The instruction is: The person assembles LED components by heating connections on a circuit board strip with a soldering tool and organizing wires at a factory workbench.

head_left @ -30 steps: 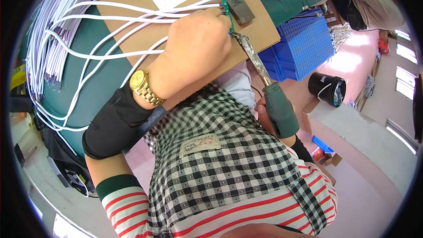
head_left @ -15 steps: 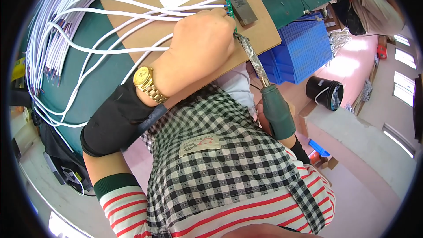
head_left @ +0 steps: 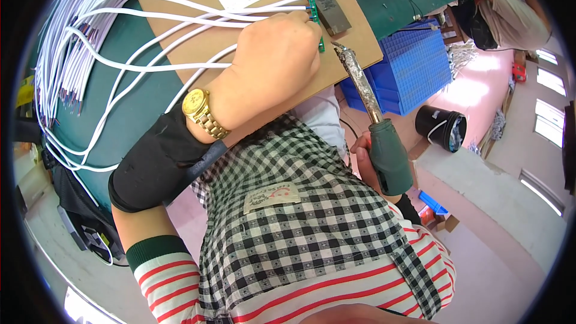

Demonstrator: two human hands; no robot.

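green table (head_left: 132, 129) and a brown cardboard sheet (head_left: 357, 42) carry the work. nearest the body, the right hand (head_left: 367, 165) has its fingers wrapped round a soldering iron (head_left: 391, 159) by the dark green handle; the iron looks rigid, moderately heavy and likely hot along its metal, so the handle is where to grip. its tip stands apart from a narrow green circuit board (head_left: 312, 7), just beside the lower end. the left hand (head_left: 279, 48) curls over that board and the white cables (head_left: 180, 68) on the cardboard; its fingertips are hidden, so what they pinch cannot be told. the board should be light, stiff and fragile, best taken by its edges; the cables seem smooth and springy. beyond are a metal bar (head_left: 321, 0), a blue crate (head_left: 411, 66), a black bucket (head_left: 435, 126) and a co-worker (head_left: 510, 21).
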